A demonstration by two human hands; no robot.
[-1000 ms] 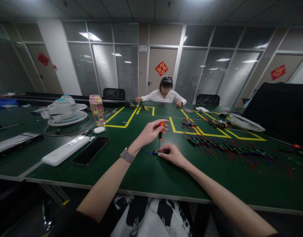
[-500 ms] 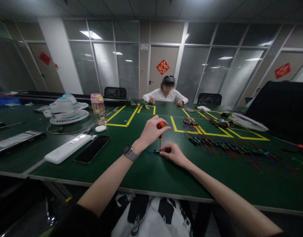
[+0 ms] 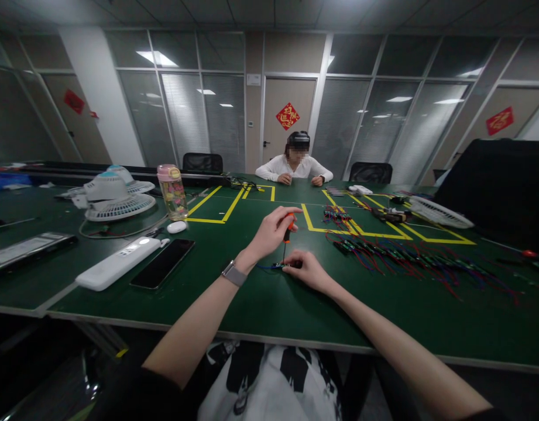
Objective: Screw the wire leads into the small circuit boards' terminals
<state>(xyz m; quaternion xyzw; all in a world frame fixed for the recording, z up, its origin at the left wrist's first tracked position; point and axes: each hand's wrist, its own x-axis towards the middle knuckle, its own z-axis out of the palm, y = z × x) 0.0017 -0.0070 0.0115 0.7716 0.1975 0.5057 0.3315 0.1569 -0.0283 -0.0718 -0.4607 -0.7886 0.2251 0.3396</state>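
Note:
My left hand (image 3: 271, 233), with a watch on its wrist, is closed on the orange and black handle of a screwdriver (image 3: 287, 235). The screwdriver stands nearly upright, its shaft pointing down at a small circuit board (image 3: 278, 266) on the green table (image 3: 295, 316). From the left my right hand's board shows a thin blue wire. My right hand (image 3: 308, 270) rests on the table and pinches the board's right end between thumb and fingers. Part of the board is hidden behind those fingers, and the exact contact of the tip is too small to make out.
Several wired circuit boards (image 3: 405, 257) lie in a row at the right. To the left are a phone (image 3: 162, 264), a white power strip (image 3: 115, 263), a bottle (image 3: 172, 193) and white fans (image 3: 115, 199). A person (image 3: 295, 164) sits across the table.
My left fingers have turned on the screwdriver handle, the index finger now stretching further over its top. My right hand stays at the board. The view has shifted slightly.

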